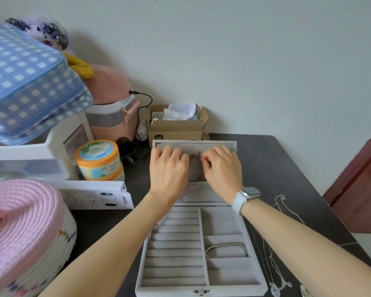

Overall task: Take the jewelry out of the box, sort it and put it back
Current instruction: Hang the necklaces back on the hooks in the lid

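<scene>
1. Head view: both hands at far open lid point(194, 143) of jewelry box point(201, 243).
2. Left hand point(168, 168), right hand point(222, 168) curled at lid pocket point(195, 168); grasp unclear.
3. Bracelet point(226, 248) in right compartment; necklaces point(272, 264) on table, right.
4. Looks like emptying the pocket; next, sort.

Soft matt grey velvet lining my jewelry box point(223, 224), shiny metal link bracelet point(226, 248) in its compartment, fine glinting silver chains point(268, 260) on the dark matt bench point(287, 168), smooth rubbery band on my watch point(245, 197), plain brown cardboard box point(176, 128) behind
</scene>
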The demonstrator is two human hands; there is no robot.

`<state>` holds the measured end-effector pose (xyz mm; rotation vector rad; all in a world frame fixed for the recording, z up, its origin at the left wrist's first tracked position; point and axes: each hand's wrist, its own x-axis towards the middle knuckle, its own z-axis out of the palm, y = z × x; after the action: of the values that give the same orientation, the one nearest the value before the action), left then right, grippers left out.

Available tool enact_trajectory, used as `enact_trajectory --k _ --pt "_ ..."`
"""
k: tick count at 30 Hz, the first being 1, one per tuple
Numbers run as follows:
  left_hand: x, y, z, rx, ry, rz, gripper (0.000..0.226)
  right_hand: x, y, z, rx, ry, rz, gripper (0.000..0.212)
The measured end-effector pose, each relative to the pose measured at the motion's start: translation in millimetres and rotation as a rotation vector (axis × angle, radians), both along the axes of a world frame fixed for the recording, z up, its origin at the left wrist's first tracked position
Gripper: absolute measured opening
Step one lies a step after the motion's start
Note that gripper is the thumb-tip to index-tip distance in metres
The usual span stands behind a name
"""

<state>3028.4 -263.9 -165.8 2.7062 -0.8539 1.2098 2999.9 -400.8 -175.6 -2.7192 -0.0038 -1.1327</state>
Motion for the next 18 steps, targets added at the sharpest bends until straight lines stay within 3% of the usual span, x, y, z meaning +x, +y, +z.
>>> enact_trajectory --k 3,6,10,14,16,18 --pt "-4 2 -7 -0.020 0.069 0.010 0.023 -13 -2 -17 0.044 0.040 0.051 0.029" --pt "-6 3 -14 -0.104 0.215 -0.024 0.021 -26 -4 -33 0.059 0.063 0.058 0.034" --pt "-17 4 -20 -0.294 0.419 -0.075 0.006 -34 -4 -39 -0.015 0.092 0.007 0.032" --pt "-16 -5 -5 -0.586 0.622 -0.198 0.015 -38 0 -36 0.057 0.183 0.054 0.028" --pt "-12 -10 2 -0.687 0.635 -0.220 0.014 -40 -1 -32 0.149 0.227 0.095 0.020" --pt "-8 -12 -2 -0.613 0.579 -0.221 0.013 -43 -4 -28 0.214 0.242 0.124 0.013"
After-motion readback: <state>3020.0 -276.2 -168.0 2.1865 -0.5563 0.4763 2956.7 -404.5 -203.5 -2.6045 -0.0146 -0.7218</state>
